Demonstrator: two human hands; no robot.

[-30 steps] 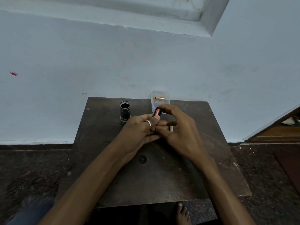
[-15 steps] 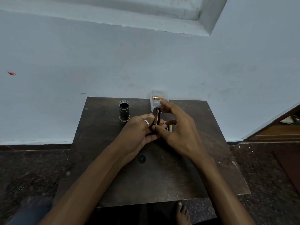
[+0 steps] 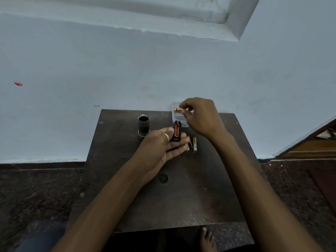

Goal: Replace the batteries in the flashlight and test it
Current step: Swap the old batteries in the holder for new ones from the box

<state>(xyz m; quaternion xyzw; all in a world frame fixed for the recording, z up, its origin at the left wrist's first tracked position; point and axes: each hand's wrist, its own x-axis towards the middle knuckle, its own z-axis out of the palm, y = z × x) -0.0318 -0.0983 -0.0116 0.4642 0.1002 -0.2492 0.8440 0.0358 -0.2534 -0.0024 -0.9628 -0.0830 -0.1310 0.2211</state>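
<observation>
Holding the black battery holder (image 3: pixel 177 131) upright over the middle of the dark surface (image 3: pixel 181 200), the left hand (image 3: pixel 160 148) grips it at the lower end between thumb and fingers, palm turned up. There is a ring (image 3: pixel 166 136) on the thumb. One copper-coloured cell shows in the holder's open slot.

The right hand (image 3: pixel 201 117) is at the far edge of the surface over the clear plastic case (image 3: pixel 179 118). Its thumb and forefinger are pinched on the right end of the gold battery (image 3: pixel 176 110) that lies sideways at the case; the other fingers are curled. Whether the battery is lifted off the case cannot be told.

The flashlight body (image 3: pixel 143 125) stands upright on the surface, open end up, just left of the left hand and apart from it. Two loose batteries (image 3: pixel 193 144) lie side by side on the surface just right of the left fingertips, one black, one with a yellow band.

A small round dark cap or mark (image 3: pixel 163 178) sits on the surface below the left wrist; which one is unclear. A bare foot (image 3: pixel 206 238) is on the floor at the near edge.
</observation>
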